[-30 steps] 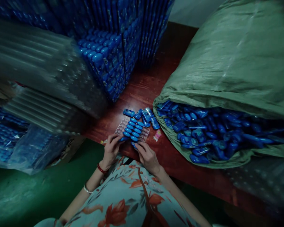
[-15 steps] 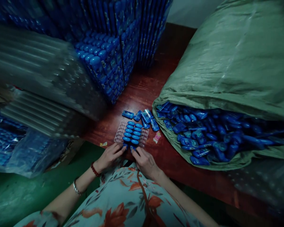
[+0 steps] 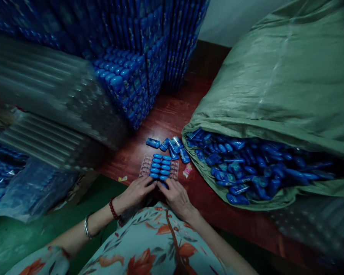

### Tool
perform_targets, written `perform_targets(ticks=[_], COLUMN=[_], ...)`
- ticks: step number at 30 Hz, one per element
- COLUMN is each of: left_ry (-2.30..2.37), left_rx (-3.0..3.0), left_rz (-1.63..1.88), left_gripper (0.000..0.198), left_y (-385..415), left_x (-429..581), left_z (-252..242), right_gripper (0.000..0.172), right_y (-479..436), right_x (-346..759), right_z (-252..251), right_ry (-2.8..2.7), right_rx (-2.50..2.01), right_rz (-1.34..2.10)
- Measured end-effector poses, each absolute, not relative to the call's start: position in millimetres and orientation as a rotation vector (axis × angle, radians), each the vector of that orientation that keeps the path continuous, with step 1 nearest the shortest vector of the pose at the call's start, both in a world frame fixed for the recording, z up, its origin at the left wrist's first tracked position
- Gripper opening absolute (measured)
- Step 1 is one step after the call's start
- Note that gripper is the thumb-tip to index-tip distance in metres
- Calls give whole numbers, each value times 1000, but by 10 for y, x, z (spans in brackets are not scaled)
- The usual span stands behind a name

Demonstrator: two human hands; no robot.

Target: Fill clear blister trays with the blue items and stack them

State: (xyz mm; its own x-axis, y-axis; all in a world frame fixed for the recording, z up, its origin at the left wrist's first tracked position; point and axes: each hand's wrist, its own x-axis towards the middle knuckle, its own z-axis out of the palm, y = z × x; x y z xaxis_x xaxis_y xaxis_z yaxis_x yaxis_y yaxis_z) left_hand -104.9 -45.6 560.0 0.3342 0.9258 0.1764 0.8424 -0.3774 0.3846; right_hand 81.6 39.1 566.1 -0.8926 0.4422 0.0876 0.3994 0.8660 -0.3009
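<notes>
A clear plastic blister tray (image 3: 145, 165) lies at the table's near edge, with two middle columns of glossy blue oval packets (image 3: 155, 165) standing in it. Its outer columns of cavities hold nothing. My left hand (image 3: 139, 190) is closed at the tray's near left end, its fingertips pinching down by the nearest blue packet. Opposite it, my right hand (image 3: 176, 196) has its fingers bent over a blue packet at the near end of the right column. My fingers partly hide both packets. Several loose blue packets (image 3: 173, 146) lie just beyond the tray.
On the right, a large green woven sack (image 3: 255, 99) gapes open, full of blue packets (image 3: 246, 164). Stacked filled trays (image 3: 134, 88) rise at the back left, beside nested clear trays (image 3: 54, 84). A pink wrapper (image 3: 187, 170) and a yellow scrap (image 3: 122, 178) lie on the brown table (image 3: 172, 105).
Both hands have stayed at the tray's near end, with fingertips shifted slightly and pressed closer in. The whole view has moved a little; the sack and stacks appear lower.
</notes>
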Motion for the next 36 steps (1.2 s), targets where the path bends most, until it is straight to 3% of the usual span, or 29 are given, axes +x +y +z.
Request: perform_targets(ticks=[4,8,15,20,24,28,32,36], left_ry=[1726,2007,1770,1843,1933,1946,1948,2079], left_rx=[2472,2054,2116,2046,1792,1280,1265,1390], left_rz=[828,1065,291,292,758,1386,1403,1309], left_gripper=[28,26,35,29,17,27,38,31], left_y=[-413,133,1212,1046,548,184,144,166], left_x=[-1180,-1479,-1764,-1822,-1873,-1733,-1540,-1486], left_z=[5523,5436,5423,5459,5478,5427,5406,5419], right_gripper=[30,33,41,27,27,30,35,33], right_y=[598,1153,1676,1552,1328,1129,1109,1191], right_x=[953,774,246,478,914,1112,1027,1012], right_z=[5586,5588,5517,5493,5566,5622,5652,5652], right_ry=[-2516,-2321,-2567,-2388,-2325,-2369,-2313,-2170], right_rx=[-790,-1242,-1628,-1423,-1164,-1111,-1102,-1202], right_rz=[441,552,482,658,792,948,940,1043])
